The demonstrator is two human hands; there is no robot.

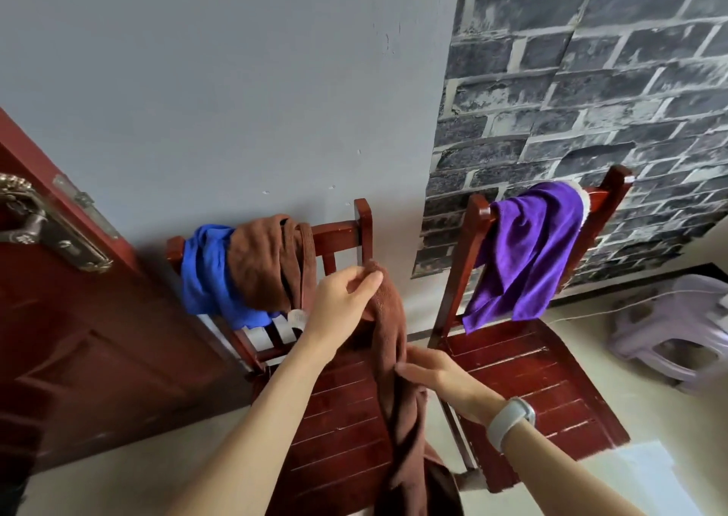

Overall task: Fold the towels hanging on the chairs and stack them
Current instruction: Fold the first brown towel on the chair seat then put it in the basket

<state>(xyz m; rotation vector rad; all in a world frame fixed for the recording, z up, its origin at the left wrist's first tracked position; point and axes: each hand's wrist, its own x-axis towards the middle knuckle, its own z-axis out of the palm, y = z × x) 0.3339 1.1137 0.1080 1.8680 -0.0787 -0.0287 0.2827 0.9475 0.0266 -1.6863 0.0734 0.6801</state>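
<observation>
— Where is the towel you're working on?

— From the head view, the brown towel (398, 358) hangs in front of the left chair (342, 417), its long axis running top to bottom. My left hand (346, 299) pinches its top corner, up near the chair's backrest. My right hand (437, 373) is lower, fingers closed on the towel's edge partway down, over the seat.

— Which hand is better placed to spread it?

— The right, I think; it lies on the towel's right side and could draw the edge outward.

— What else is there?

— A second brown towel (268, 263) and a blue towel (208, 275) are draped on this chair's backrest. To its right, a purple towel (528, 251) hangs on another chair (524, 377). Left is a red door (78, 338); behind, a grey wall (236, 82) and brick-pattern paper (591, 82). Nothing is stacked yet.
</observation>
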